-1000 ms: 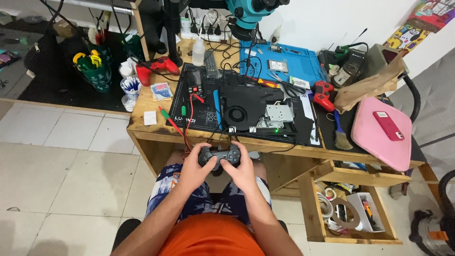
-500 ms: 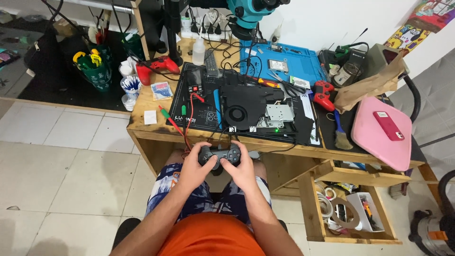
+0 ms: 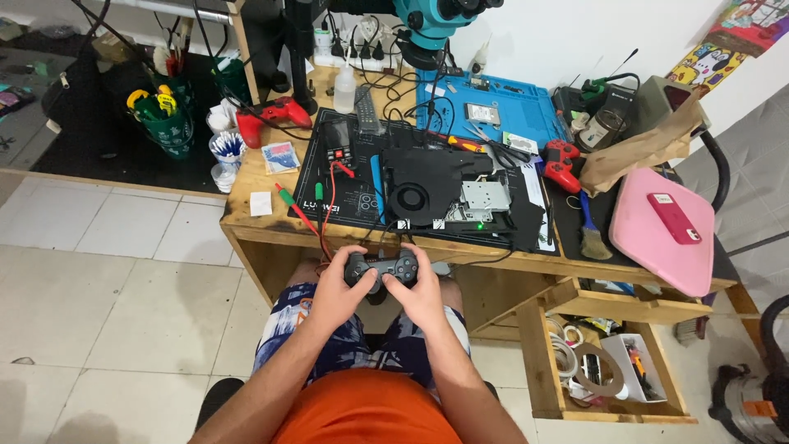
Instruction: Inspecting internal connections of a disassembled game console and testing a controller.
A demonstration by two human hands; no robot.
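Both hands, my left hand (image 3: 334, 289) and right hand (image 3: 422, 292), are wrapped round the black plastic game controller (image 3: 380, 268) over my lap, just below the wooden desk edge (image 3: 246, 224) (risky: a jerk could tug its cable and drag the opened black console (image 3: 444, 193)).

Relative to the opened black console (image 3: 448, 185): small blue-and-red printed card (image 3: 280, 156) far left; crumpled brown paper bag (image 3: 645, 148) right; colourful poster (image 3: 711, 62) upper right.
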